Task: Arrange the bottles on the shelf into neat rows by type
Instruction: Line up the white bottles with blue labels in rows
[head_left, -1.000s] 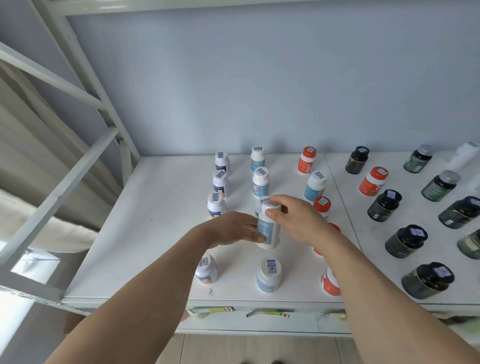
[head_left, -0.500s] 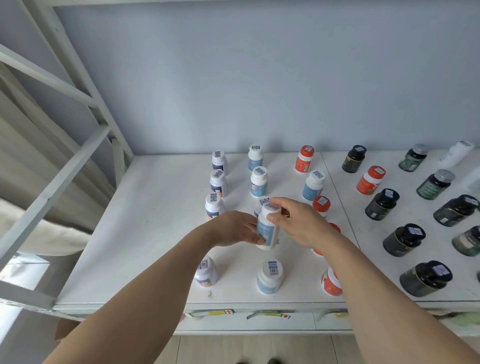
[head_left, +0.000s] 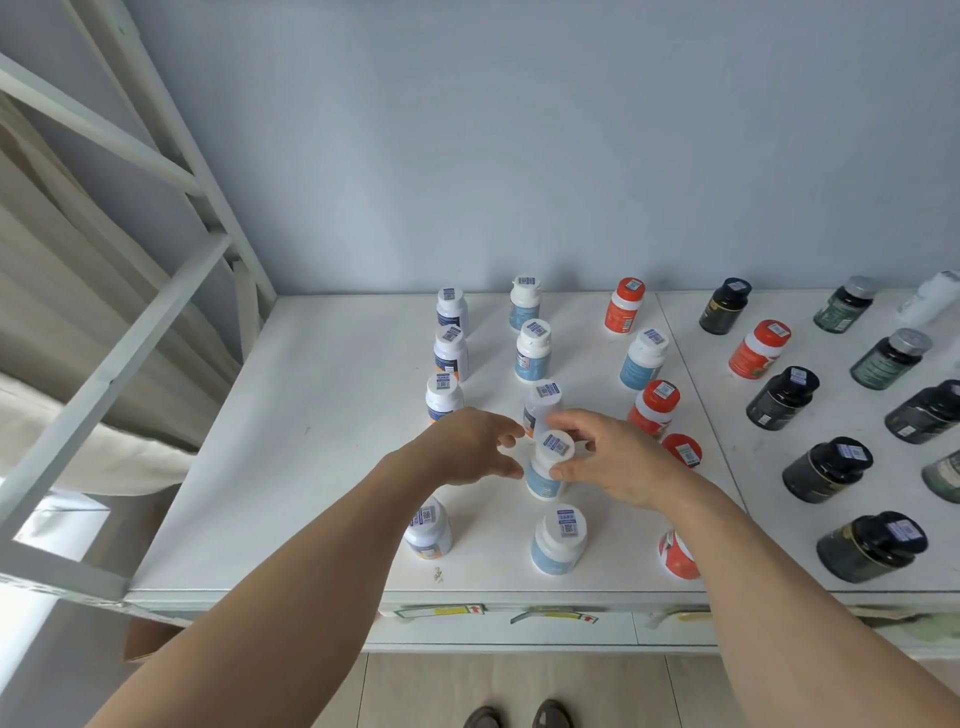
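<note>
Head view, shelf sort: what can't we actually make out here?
- Bottle label text: too small to read.
- Orange-capped bottle behind the right hand: body hidden by the wrist.
- Front orange bottle: partly covered by the right forearm.
- White bottle at the right edge: cut off by the frame.
- Left hand: whether it touches the blue-label bottle is unclear.

Looking like stockroom or pharmacy storage area: white metal rack frame (head_left: 171, 291) standing against plain grey-blue wall (head_left: 519, 156), white shelf (head_left: 322, 441) carrying many supplement-style bottles (head_left: 532, 349) wearing barcode stickers on caps, label strips (head_left: 441, 610) lining shelf edge, tiled floor (head_left: 519, 686) showing below.
</note>
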